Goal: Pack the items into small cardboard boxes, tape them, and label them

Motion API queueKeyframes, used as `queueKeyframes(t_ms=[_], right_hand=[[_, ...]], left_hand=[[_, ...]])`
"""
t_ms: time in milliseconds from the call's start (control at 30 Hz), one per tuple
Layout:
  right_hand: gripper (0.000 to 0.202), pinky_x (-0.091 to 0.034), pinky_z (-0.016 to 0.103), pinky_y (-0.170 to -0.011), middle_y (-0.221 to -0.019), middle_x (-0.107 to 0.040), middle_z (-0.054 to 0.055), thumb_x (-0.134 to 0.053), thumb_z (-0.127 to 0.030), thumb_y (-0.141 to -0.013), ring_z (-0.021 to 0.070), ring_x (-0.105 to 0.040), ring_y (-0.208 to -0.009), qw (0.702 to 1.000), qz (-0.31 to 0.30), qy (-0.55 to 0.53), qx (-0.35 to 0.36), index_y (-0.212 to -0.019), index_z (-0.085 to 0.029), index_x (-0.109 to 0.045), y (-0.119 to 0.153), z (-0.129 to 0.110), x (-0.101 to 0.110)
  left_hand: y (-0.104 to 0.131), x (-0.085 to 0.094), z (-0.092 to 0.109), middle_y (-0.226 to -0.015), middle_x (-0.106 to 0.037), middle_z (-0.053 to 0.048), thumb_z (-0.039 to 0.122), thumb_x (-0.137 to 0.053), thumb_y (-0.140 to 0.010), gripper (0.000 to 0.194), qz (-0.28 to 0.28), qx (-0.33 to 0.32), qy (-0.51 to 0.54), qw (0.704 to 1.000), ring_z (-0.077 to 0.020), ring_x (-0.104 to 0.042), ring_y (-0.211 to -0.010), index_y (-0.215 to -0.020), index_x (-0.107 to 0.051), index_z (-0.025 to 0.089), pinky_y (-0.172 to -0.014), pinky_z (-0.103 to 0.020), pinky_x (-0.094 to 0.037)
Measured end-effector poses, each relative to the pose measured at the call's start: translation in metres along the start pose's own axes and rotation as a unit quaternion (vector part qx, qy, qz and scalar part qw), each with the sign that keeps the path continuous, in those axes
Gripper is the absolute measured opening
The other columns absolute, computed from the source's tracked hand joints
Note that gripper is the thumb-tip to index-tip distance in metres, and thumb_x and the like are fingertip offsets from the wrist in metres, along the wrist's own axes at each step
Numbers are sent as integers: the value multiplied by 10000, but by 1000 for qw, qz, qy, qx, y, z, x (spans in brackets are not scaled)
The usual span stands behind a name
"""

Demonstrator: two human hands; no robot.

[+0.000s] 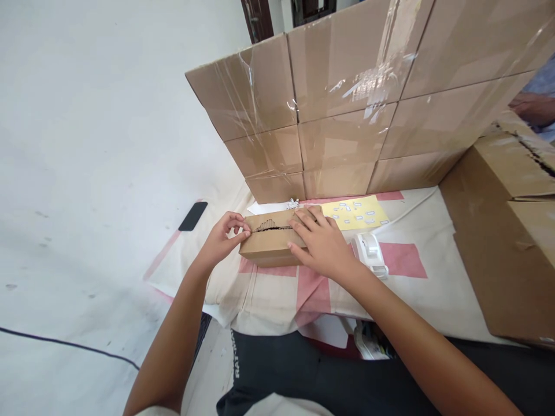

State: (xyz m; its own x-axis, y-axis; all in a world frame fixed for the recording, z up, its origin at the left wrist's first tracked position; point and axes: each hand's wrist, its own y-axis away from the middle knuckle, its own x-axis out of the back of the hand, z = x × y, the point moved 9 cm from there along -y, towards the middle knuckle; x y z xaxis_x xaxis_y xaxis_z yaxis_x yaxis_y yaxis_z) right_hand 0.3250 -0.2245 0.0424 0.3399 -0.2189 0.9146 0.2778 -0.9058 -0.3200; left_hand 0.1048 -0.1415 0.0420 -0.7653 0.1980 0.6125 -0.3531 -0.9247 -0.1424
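Observation:
A small brown cardboard box (273, 241) lies on the cloth in front of me, its top flaps meeting at a seam with a ragged, torn edge. At the box's left end, my left hand (224, 238) has thumb and fingertips pinched together by the seam; what is between them is too small to make out. My right hand (323, 244) rests across the top of the right end, fingers spread, covering part of the seam. A white tape dispenser (370, 254) stands just right of the box.
Behind the box rises a wall of taped cardboard (347, 115). A yellow sheet with small labels (358, 212) lies before it, near a white cable (411, 207). A black phone (193, 216) is at left, a large carton (489, 231) at right. Another person's hand (535, 108) shows far right.

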Motion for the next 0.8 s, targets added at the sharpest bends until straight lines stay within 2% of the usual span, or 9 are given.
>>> queueKeyframes(t_ms=[100,167,267,400,467,567,667,800], right_hand=[[515,-402,562,-1078,-1594,-486,117,-463,-473,-1022,389,-332,-1484,1000,-8,-1,-3,-1423,-177,-592,0,0,-1],[514,-401,565,-1081,-1598,-482,113,-463,-474,-1023,389,-325,-1491,1000,-10,-3,-4,-1423,-178,-591,-1,0,-1],[513,-399,560,-1090,-1600,-479,115,-469,-468,-1024,389,-321,-1495,1000,-10,-5,-3,-1427,-176,-589,-1,-1,0],[504,-405,558,-1086,-1591,-487,132,-480,-460,-1024,394,-330,-1490,1000,-7,-5,1,-1419,-170,-597,0,-2,0],[500,-410,562,-1082,-1586,-491,138,-485,-459,-1023,399,-332,-1489,1000,-6,-6,3,-1414,-170,-602,0,-2,0],[499,-413,583,-1076,-1581,-497,144,-478,-460,-1026,408,-337,-1485,1000,-5,-4,2,-1411,-170,-605,0,-2,0],[499,-415,603,-1079,-1580,-497,142,-467,-461,-1029,415,-343,-1480,1000,-2,-3,4,-1407,-169,-612,0,-2,0],[512,-490,596,-1019,-1598,-479,122,-459,-471,-1026,418,-319,-1493,1000,-16,-9,-7,-1410,-169,-613,-1,-1,-4]], left_hand=[[2,-2,-4,-970,-719,-30,395,-700,-864,310,13,-7,-8,1000,-210,-614,-943,-1069,-527,239,-822,-343,-392],[2,-2,-7,-1129,-709,-55,412,-679,-873,303,17,-8,-30,999,-223,-585,-1019,-1092,-547,249,-866,-365,-398],[2,-1,-13,-1424,-580,-66,445,-673,-867,319,13,6,-65,998,-251,-525,-1149,-1119,-584,271,-915,-391,-403],[-1,4,-20,-1543,-475,-65,470,-714,-843,542,0,40,-59,997,-283,-507,-1266,-1323,-513,318,-965,-408,-410],[-4,1,-24,-1552,-478,-59,467,-736,-841,642,-23,52,-24,998,-291,-493,-1331,-1409,-463,345,-996,-405,-402],[-8,-12,-31,-1463,-568,-53,470,-757,-835,596,-50,74,82,993,-287,-511,-1331,-1372,-542,324,-1009,-377,-415],[-13,-22,-42,-1353,-617,-59,524,-722,-843,485,-16,90,146,985,-257,-600,-1159,-1236,-605,266,-920,-341,-475],[-17,-30,-52,-1283,-623,-40,528,-744,-815,458,19,98,185,978,-216,-627,-1029,-1154,-601,255,-850,-303,-493]])
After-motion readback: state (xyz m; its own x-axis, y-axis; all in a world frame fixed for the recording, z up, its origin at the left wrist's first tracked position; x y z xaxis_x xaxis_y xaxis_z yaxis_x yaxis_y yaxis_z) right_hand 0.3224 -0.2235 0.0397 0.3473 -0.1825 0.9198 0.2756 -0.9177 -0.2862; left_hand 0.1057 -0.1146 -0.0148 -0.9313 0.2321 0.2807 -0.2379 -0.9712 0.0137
